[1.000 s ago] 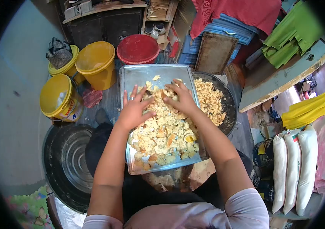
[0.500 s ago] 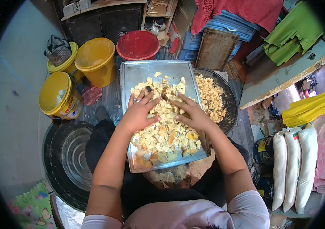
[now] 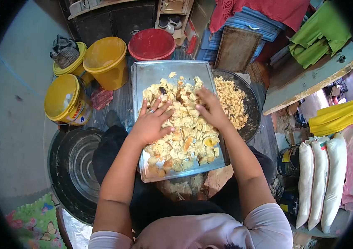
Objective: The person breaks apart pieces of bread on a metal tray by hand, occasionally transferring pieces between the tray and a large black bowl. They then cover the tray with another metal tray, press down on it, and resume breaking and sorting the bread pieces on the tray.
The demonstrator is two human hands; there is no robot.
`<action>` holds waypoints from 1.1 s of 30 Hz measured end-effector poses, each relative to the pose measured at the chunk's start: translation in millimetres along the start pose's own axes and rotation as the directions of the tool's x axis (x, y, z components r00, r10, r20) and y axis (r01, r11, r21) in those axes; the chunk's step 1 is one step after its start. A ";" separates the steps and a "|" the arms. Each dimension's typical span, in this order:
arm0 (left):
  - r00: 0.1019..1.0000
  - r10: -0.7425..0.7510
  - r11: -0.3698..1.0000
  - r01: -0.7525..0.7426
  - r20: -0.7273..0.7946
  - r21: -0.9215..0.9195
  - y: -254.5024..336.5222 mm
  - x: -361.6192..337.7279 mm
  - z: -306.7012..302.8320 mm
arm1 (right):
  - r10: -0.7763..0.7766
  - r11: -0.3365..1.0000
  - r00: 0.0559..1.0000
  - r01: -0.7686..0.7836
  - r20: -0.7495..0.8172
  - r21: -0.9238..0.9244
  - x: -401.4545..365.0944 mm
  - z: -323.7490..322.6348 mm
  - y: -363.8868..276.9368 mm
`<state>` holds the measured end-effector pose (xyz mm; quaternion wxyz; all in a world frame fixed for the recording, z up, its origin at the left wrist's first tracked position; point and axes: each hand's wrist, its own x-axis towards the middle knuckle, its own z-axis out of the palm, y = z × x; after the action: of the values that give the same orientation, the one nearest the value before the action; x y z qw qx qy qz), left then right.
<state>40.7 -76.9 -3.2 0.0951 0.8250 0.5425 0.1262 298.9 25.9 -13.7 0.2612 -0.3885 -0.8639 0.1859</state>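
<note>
A metal baking tray (image 3: 172, 69) lies in front of me above my lap, tilted slightly. Torn pale-yellow bread pieces (image 3: 180, 137) cover most of it, some with brown crust. My left hand (image 3: 153, 122) rests on the pieces at the tray's left side, fingers spread, a ring on one finger. Over the right side is my right hand (image 3: 211, 108), its fingers apart and slightly blurred at the tips, just above or touching the pieces. Whether any piece sits under either palm is hidden.
Right of the tray, a round black pan (image 3: 251, 112) holds smaller browned pieces. Yellow buckets (image 3: 106, 62) and a red tub (image 3: 151, 45) stand at the back left. A large black basin (image 3: 66, 166) is by my left leg. White filled bags (image 3: 319, 182) stand at right.
My right hand has lifted a little and shifted slightly right and up over the bread pieces. My left hand has moved slightly down the tray. The whole view has shifted a little.
</note>
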 end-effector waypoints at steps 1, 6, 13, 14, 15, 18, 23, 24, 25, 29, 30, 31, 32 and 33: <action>0.999 -0.015 1.000 0.015 0.039 0.001 2.7 -4.0 -6.1 | 0.037 0.979 0.992 -0.010 0.124 -0.206 -10.9 -0.7 -12.1; 1.000 -0.003 1.000 0.003 -0.016 -0.028 4.2 -16.7 -7.4 | 0.022 0.972 0.999 -0.031 -0.038 -0.231 -27.7 -12.6 -33.9; 1.000 -0.012 0.989 0.011 -0.006 -0.147 7.2 -28.0 -16.8 | 0.009 0.996 0.999 -0.013 -0.048 -0.090 -26.5 -21.3 -49.5; 0.999 -0.037 0.982 0.033 -0.018 -0.187 10.4 -31.5 -22.1 | 0.013 0.996 0.999 -0.018 -0.047 -0.090 -29.7 -23.6 -48.0; 0.999 -0.038 0.981 0.036 -0.010 -0.193 13.9 -36.8 -27.0 | 0.140 0.984 0.986 -0.128 -0.089 0.128 -32.2 -31.0 -54.7; 0.993 -0.112 0.958 0.099 -0.036 -0.270 24.8 -58.0 -34.7 | 0.297 0.868 0.954 -0.255 -0.034 0.426 -47.8 -39.1 -85.5; 0.789 -0.534 0.426 -0.059 -0.303 -0.903 45.8 -100.3 -0.3 | -0.059 0.912 0.992 0.008 0.110 0.411 -70.9 6.2 -146.6; 0.683 -0.680 0.108 -0.264 -0.264 -0.959 52.5 -106.2 10.9 | -0.122 0.908 0.988 0.075 0.089 0.412 -72.2 21.1 -154.8; 0.654 -0.719 0.065 -0.272 -0.234 -0.960 60.3 -112.2 15.6 | -0.085 0.889 0.992 0.035 0.089 0.458 -74.6 32.6 -164.9; 0.568 -0.790 0.025 -0.347 -0.231 -0.937 75.3 -131.5 42.8 | 0.004 0.848 0.998 -0.036 0.062 0.528 -73.0 72.8 -189.4; 0.567 -0.790 0.031 -0.345 -0.235 -0.938 75.1 -134.0 46.5 | 0.050 0.846 0.996 -0.085 0.079 0.526 -72.5 80.9 -191.0; 0.579 -0.773 0.067 -0.331 -0.259 -0.941 73.5 -135.1 49.0 | -0.011 0.916 0.997 -0.018 0.071 0.400 -71.2 86.6 -190.8; 0.592 -0.755 0.103 -0.318 -0.282 -0.942 71.6 -136.1 51.3 | -0.013 0.915 0.998 -0.014 0.064 0.402 -72.8 89.5 -189.1; 0.621 -0.729 0.129 -0.287 -0.288 -0.949 71.1 -136.5 50.8 | -0.083 0.962 0.996 0.076 0.014 0.264 -73.9 87.7 -188.8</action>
<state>66.7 -231.4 -44.9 0.3911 0.3203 0.4460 0.7386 179.8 -159.9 -7.1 0.3067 -0.3130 -0.8498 0.2931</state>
